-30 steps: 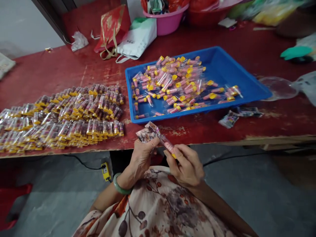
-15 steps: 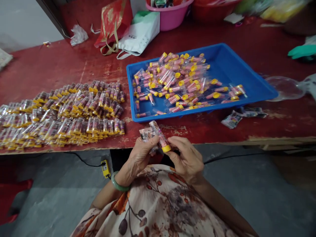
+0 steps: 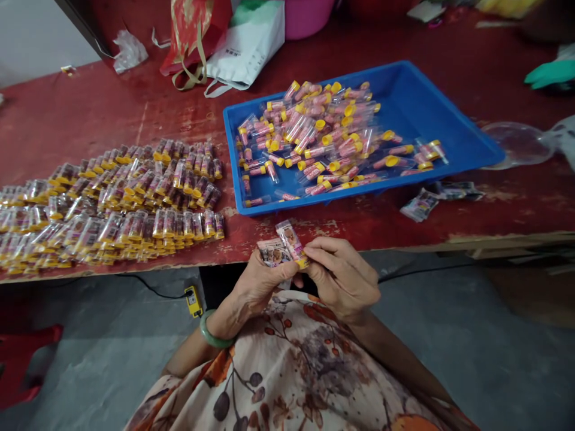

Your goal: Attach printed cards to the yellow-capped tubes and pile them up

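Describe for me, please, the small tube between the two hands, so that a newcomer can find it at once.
Start at the blue tray on the red table and go down the picture to the table's near edge. There, the left hand and the right hand meet at the small tube. Its yellow end sets it apart from the printed packets beside it.

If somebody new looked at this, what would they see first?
Probably the big blue tray on the red table, just right of the picture's middle, with clear, pink-filled tubes heaped mostly toward its left side. Next, maybe, the long stack of yellow-ended tubes left of the tray. Then, near the table's front edge, the left hand holds printed packets and the right hand pinches a printed tube by its yellow end.
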Demonstrator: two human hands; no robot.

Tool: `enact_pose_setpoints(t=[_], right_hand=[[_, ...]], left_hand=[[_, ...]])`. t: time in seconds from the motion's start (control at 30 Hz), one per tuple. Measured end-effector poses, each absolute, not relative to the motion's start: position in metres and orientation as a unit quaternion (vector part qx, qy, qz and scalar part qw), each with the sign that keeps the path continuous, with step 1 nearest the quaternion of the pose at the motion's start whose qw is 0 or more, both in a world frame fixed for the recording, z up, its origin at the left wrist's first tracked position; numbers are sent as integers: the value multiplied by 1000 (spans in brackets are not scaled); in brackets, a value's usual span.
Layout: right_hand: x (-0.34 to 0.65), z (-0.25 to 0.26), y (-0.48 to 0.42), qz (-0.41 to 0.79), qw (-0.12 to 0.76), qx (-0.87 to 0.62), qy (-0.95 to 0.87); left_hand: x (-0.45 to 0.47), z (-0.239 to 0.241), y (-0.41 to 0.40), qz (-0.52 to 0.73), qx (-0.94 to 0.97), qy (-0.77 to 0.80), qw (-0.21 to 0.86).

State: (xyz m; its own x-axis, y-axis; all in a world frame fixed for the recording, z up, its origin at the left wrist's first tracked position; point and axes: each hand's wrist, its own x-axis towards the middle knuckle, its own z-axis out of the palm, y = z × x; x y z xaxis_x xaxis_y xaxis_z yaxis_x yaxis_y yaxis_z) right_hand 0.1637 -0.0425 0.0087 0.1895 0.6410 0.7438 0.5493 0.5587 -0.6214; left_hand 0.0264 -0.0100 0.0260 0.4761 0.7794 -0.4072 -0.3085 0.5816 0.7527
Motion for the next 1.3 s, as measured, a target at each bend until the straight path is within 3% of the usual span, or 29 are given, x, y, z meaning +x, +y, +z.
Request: enact_pose_setpoints(t=[0.23, 0.53, 0.93, 1.0, 1.13, 1.3], right_hand=[[169, 14, -47, 120, 588, -478, -641], [160, 7, -51, -10, 583, -499, -641], [155, 12, -54, -83, 536, -512, -666], [158, 14, -56, -25, 548, -512, -661], [172, 23, -52, 240, 540, -512, -624], [165, 34, -17, 456, 486, -533, -521]], left_hand=[[23, 19, -4, 321, 308, 367, 817], [20, 16, -6, 308, 329, 351, 821], [18, 12, -10, 295, 319, 349, 830], [17, 14, -8, 298, 315, 348, 832], [6, 18, -3, 304, 344, 350, 817], [-20, 19, 3, 294, 428, 332, 787]])
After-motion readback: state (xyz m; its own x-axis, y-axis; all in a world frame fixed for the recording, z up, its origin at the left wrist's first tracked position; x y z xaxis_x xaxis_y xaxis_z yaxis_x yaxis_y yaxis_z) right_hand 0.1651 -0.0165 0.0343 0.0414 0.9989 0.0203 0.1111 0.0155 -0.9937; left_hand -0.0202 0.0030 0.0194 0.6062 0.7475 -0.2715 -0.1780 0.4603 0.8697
